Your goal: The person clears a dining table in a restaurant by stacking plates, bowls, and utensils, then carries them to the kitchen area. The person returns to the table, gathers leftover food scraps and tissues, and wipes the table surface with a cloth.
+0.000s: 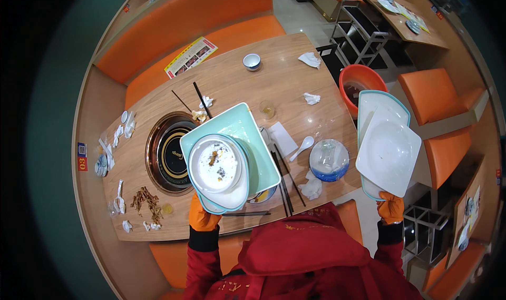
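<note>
My left hand (203,215), in an orange glove, holds a stack of dishes over the table. A square turquoise dish (261,165) is at its bottom, and a white bowl (215,167) with dark specks and a brown scrap rests on top. Beyond the table's right end, my right hand (390,208), also gloved in orange, grips white plates (391,155) and a turquoise-rimmed one (365,185) by their near edge. Beneath and beside the left stack lie black chopsticks (290,177). A white spoon (304,146) and a plastic-wrapped bowl (329,157) are between the hands.
A round cooktop (174,154) is set into the wooden table (284,78). Food scraps (146,203), crumpled tissues (312,98), a small cup (252,62) and a glass (267,109) lie about. A red bucket (361,73) stands past the table, near metal carts (359,31) and orange seats (429,96).
</note>
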A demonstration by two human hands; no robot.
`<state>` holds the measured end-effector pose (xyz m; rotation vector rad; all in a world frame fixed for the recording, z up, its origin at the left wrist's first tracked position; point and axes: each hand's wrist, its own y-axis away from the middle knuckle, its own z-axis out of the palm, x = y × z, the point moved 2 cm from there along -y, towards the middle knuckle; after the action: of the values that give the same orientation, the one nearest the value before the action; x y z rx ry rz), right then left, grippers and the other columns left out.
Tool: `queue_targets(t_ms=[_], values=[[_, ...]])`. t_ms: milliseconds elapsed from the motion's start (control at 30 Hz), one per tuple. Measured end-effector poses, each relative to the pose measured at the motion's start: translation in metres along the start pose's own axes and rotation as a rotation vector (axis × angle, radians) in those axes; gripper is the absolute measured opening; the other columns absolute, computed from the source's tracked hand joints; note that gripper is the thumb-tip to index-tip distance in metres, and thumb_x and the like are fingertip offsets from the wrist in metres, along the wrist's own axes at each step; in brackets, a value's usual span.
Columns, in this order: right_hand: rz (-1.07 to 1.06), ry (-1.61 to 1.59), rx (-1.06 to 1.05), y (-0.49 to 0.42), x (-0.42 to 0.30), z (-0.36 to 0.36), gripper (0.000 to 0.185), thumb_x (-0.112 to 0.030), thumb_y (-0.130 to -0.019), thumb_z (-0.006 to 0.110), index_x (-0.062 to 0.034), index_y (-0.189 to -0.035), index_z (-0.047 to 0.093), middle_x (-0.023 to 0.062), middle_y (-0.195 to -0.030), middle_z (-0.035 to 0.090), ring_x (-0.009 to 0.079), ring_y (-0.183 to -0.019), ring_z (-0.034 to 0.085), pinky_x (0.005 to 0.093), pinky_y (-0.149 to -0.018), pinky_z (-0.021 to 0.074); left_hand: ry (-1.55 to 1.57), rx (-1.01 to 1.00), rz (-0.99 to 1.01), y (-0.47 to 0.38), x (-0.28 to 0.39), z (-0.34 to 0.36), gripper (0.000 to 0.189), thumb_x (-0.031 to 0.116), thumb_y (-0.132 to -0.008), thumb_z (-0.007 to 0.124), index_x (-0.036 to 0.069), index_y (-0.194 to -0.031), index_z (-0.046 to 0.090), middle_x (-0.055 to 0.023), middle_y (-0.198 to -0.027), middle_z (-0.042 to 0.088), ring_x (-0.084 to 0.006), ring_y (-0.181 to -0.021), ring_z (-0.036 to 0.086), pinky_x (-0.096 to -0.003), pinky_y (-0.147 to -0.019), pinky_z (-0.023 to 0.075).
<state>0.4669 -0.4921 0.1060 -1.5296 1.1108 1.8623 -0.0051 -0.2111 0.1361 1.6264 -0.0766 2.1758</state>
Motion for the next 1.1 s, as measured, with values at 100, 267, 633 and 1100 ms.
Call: queue_targets(t_ms=[100, 267, 633, 1100], values=[[0.044, -0.103, -0.016, -0.033, -0.004, -0.024, 0.027, 0.005, -0.076, 0.069, -0.0058, -0.101, 0.065, 0.003, -0.084, 0.064, 0.0149, -0.064, 0.058, 0.0273, -0.055, 0.0462, 0.46, -0.017, -0.09, -0.01, -0.003, 0.055, 0.045, 0.021, -0.095, 0.055, -0.003, -0.132, 0.047, -0.017, -0.129, 0.057, -0.0281, -0.111, 0.061, -0.0403, -0.094, 0.0516], [-0.201, 0.402, -0.107, -0.088, -0.037, -0.073, 0.026, 0.004, -0.079, 0.067, -0.0061, -0.103, 0.066, 0.0028, -0.085, 0.065, 0.0135, -0.065, 0.057, 0.0262, -0.057, 0.0452, 0.471, -0.027, 0.016, -0.015, -0.031, 0.151, 0.047, 0.023, -0.096, 0.054, -0.003, -0.135, 0.045, -0.0154, -0.128, 0.057, -0.0276, -0.111, 0.061, -0.0388, -0.093, 0.0518], [0.227, -0.45, -0.188, -0.164, -0.077, -0.16, 0.025, 0.008, -0.08, 0.06, -0.0055, -0.101, 0.06, -0.0001, -0.08, 0.058, 0.0128, -0.071, 0.053, 0.026, -0.063, 0.0421, 0.339, -0.054, -0.036, -0.027, -0.087, 0.297, 0.056, 0.027, -0.095, 0.054, -0.004, -0.139, 0.038, -0.0178, -0.136, 0.051, -0.0296, -0.119, 0.055, -0.0424, -0.103, 0.0444], [0.061, -0.228, 0.209, -0.088, -0.083, -0.262, 0.022, 0.006, -0.079, 0.064, -0.0036, -0.098, 0.066, 0.0051, -0.086, 0.064, 0.0185, -0.079, 0.059, 0.0335, -0.071, 0.0491, -0.002, -0.662, -0.256, -0.109, -0.1, 0.45, 0.058, 0.032, -0.093, 0.06, -0.004, -0.135, 0.042, -0.0168, -0.13, 0.055, -0.0267, -0.115, 0.058, -0.0395, -0.098, 0.0475]])
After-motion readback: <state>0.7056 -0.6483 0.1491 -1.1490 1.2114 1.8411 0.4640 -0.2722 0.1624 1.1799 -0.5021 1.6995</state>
